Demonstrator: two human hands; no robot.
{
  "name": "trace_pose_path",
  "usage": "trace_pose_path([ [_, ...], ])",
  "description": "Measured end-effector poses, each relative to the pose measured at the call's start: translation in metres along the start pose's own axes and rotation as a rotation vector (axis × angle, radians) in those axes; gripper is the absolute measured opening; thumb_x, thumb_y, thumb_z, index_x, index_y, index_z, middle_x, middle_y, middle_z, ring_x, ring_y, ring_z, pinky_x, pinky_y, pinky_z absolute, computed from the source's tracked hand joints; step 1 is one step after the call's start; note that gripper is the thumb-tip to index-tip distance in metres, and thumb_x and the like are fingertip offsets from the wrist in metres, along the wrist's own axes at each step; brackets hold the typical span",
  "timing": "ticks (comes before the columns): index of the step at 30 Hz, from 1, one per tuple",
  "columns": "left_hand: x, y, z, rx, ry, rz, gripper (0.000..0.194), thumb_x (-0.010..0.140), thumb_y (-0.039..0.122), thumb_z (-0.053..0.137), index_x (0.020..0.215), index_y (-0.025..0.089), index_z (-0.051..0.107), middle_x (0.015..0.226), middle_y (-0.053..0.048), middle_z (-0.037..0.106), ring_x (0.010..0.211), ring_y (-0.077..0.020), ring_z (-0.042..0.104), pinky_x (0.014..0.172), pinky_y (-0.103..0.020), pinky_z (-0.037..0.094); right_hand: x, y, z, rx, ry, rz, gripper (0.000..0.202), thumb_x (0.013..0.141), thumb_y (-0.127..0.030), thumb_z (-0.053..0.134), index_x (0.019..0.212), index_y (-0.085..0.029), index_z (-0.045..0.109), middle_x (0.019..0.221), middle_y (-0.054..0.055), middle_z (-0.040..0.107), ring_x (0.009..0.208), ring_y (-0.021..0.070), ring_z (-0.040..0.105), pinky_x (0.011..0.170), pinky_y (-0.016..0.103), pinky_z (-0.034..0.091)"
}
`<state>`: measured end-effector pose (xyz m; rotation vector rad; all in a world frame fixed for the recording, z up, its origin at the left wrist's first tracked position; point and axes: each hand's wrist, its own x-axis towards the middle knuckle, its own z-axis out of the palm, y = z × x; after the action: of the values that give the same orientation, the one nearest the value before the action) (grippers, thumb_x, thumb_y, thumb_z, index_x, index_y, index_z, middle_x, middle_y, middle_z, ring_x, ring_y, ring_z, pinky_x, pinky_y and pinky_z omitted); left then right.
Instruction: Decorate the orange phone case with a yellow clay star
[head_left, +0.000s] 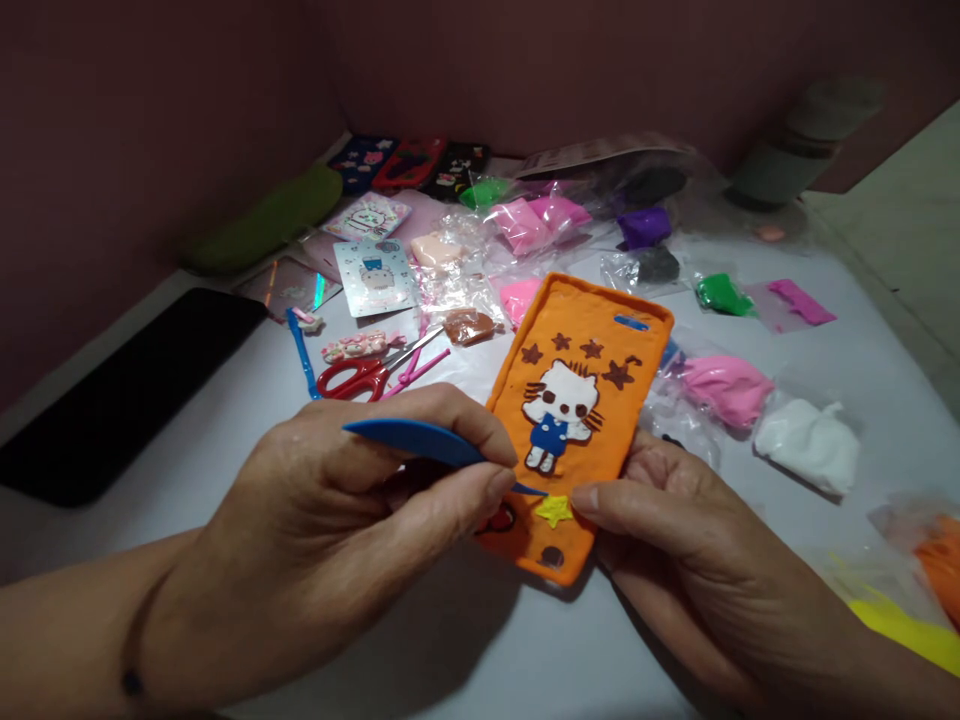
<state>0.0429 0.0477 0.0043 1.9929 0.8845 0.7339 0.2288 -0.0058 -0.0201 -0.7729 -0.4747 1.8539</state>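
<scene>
My left hand (360,510) pinches a blue modelling tool (409,438) between thumb and fingers. Its thin tip meets the upper edge of a small yellow clay star (553,511). That star lies on an orange clay-covered phone case (506,385), tilted above the table. My right hand (667,530) grips the case by its lower right side, thumb beside the star. A white cat figure (566,395) in blue clothes decorates the case, with several brown stars (592,348) above it. Partly behind my left thumb shows a red shape (501,518) with a dark outline.
Red-handled scissors (352,380) and a blue stick tool (302,350) lie left of the case. A black phone (131,390) rests at far left. Clay packets, among them pink (727,388) and white (806,445), spread behind and to the right. Decorated cases (409,163) stand at the back.
</scene>
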Motion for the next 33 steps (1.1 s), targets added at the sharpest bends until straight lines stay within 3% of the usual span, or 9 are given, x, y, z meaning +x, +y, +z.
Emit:
trace_pose_path([
  [5,-0.0023,0.0012,-0.0007,0.04,0.005,0.01,0.018,0.085,0.011,0.062,0.087,0.028,0.068,0.078,0.012,0.069,0.061,-0.0034,0.064,0.056,-0.004,0.048,-0.0016,0.0017,-0.0007,-0.011,0.003,0.002,0.036,0.078,-0.015,0.07,0.112,-0.024,0.071,0.109,0.006,0.075,0.101,0.0251,0.069,0.091,0.036,0.056],
  [10,-0.0056,0.0005,-0.0004,0.046,0.04,0.025,0.017,0.084,0.011,0.064,0.087,0.027,0.069,0.081,0.013,0.07,0.065,-0.002,0.065,0.062,-0.001,0.047,-0.0024,0.0026,-0.0007,-0.019,0.005,0.003,0.035,0.078,-0.016,0.07,0.112,-0.025,0.071,0.11,0.006,0.075,0.102,0.0263,0.069,0.093,0.039,0.055],
  [18,-0.0017,0.0009,-0.0013,0.051,-0.001,0.002,0.014,0.085,0.013,0.063,0.085,0.026,0.067,0.077,0.011,0.07,0.064,-0.0045,0.065,0.057,-0.005,0.047,-0.0002,0.0034,-0.0008,-0.008,-0.003,0.004,0.038,0.078,-0.016,0.069,0.115,-0.025,0.07,0.114,0.006,0.074,0.105,0.0264,0.068,0.096,0.039,0.054],
  [33,-0.0002,0.0019,-0.0013,0.046,0.054,0.022,0.016,0.083,0.013,0.065,0.08,0.028,0.069,0.081,0.014,0.07,0.065,-0.0018,0.065,0.062,-0.001,0.048,-0.0021,0.0032,-0.0022,0.01,0.0,0.005,0.036,0.078,-0.012,0.068,0.112,-0.024,0.07,0.111,0.006,0.075,0.1,0.0244,0.069,0.092,0.037,0.055],
])
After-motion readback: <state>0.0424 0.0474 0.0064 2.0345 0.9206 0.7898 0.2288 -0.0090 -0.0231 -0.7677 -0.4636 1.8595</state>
